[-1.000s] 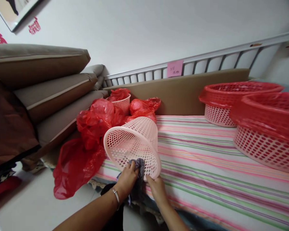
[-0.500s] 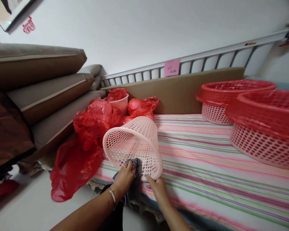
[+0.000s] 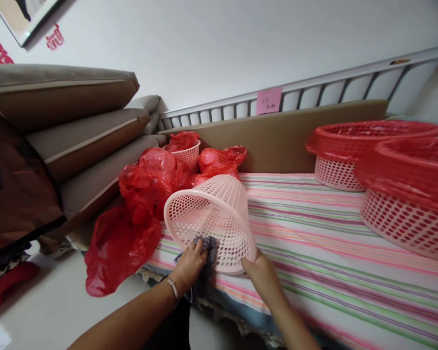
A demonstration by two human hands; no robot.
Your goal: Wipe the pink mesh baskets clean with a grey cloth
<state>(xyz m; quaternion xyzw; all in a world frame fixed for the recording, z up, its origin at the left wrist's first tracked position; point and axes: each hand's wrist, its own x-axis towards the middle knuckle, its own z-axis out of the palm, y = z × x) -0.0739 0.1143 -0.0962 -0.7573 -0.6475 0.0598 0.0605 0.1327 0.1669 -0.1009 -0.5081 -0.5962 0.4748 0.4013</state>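
A pale pink perforated plastic basket (image 3: 224, 204) lies on its side on a striped sheet (image 3: 313, 233), its mouth facing me. My left hand (image 3: 193, 262), with a bracelet at the wrist, is closed on a dark grey-blue cloth (image 3: 209, 250) at the lower inside of the basket's mouth. Part of the cloth hangs down below the hand. My right hand (image 3: 257, 272) grips the basket's rim at the lower right, thumb over the edge; its other fingers are mostly hidden behind the rim.
Red plastic bags (image 3: 149, 180) lie behind and left of the basket, one drooping over the bed edge. Another small basket (image 3: 188, 155) holds red plastic. Two red-lined baskets (image 3: 404, 218) stand at right. Stacked cushions (image 3: 91, 131) rise at left; a headboard (image 3: 277, 141) runs along the back.
My right hand has moved right and up along the basket's rim. The cloth in my left hand stays near the same lower part of the mouth. The view has shifted slightly left.
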